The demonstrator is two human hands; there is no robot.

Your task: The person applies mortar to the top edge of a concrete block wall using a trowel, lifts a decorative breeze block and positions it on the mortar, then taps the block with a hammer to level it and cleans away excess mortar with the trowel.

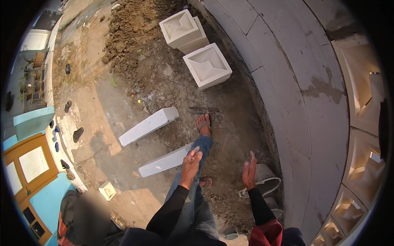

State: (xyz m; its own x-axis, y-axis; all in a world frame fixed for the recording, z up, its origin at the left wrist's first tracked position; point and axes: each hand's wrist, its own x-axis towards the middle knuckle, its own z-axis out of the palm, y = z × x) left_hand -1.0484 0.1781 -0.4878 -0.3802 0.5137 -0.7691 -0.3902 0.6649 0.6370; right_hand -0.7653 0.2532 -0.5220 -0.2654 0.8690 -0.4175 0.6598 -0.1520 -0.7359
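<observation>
My left hand [191, 167] is held in the air above my jeans and bent leg, with its fingers stretched and nothing in it. Below it a long white block [161, 165] lies on the ground, partly covered by my leg. A second long white block [148, 126] lies roughly parallel, farther off. My right hand [248, 173] is raised apart from the left, empty, fingers pointing up and away. Behind it sits a grey bucket [266, 180] on its side by the wall. Whether the hand touches the bucket I cannot tell; it seems in front of it.
Square cream ventilation blocks [208, 65] stand ahead near a dirt heap [133, 35]. A grey block wall [291, 106] runs along the right, with patterned ventilation blocks [365, 172] beyond. Another person [88, 217] is at lower left, beside a small cream block [107, 190]. Loose sandals [78, 134] lie leftward.
</observation>
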